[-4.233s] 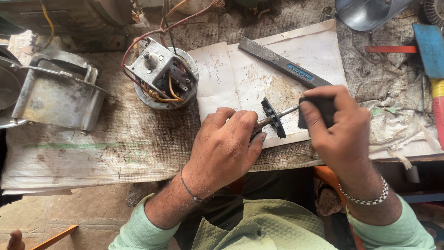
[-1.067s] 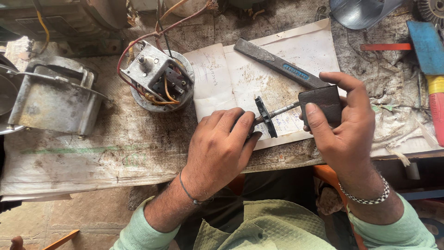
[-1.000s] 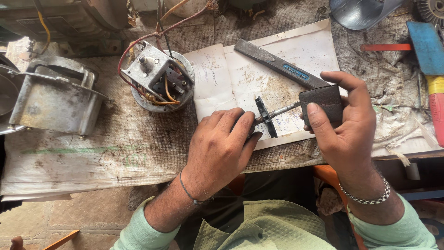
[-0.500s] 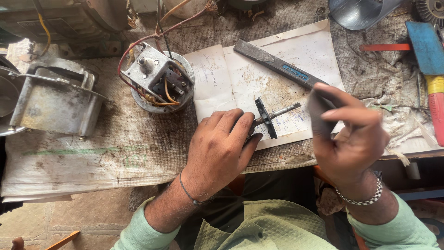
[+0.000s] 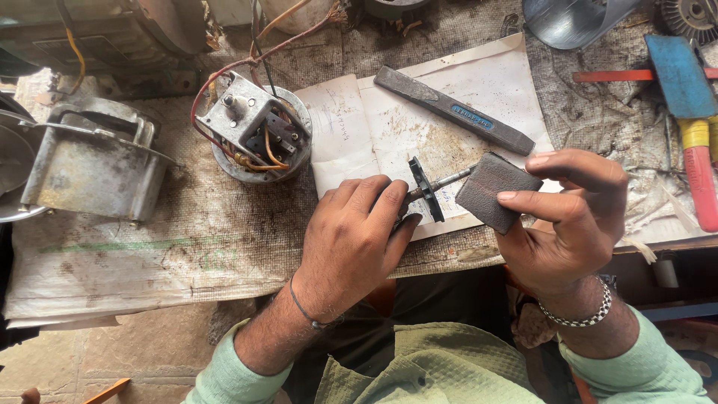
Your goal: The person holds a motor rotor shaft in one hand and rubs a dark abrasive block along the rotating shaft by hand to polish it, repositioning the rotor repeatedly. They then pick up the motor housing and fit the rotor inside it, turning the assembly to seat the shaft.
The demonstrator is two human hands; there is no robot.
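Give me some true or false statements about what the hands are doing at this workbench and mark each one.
1. The left hand grips the thin metal shaft that carries a black disc. True.
2. The right hand holds a screwdriver. False: it holds a dark abrasive pad.
3. The flat metal file lies on the paper sheet. True.
4. The round wired motor part sits right of the file. False: it sits to the left.
5. The right wrist wears a metal bracelet. True.
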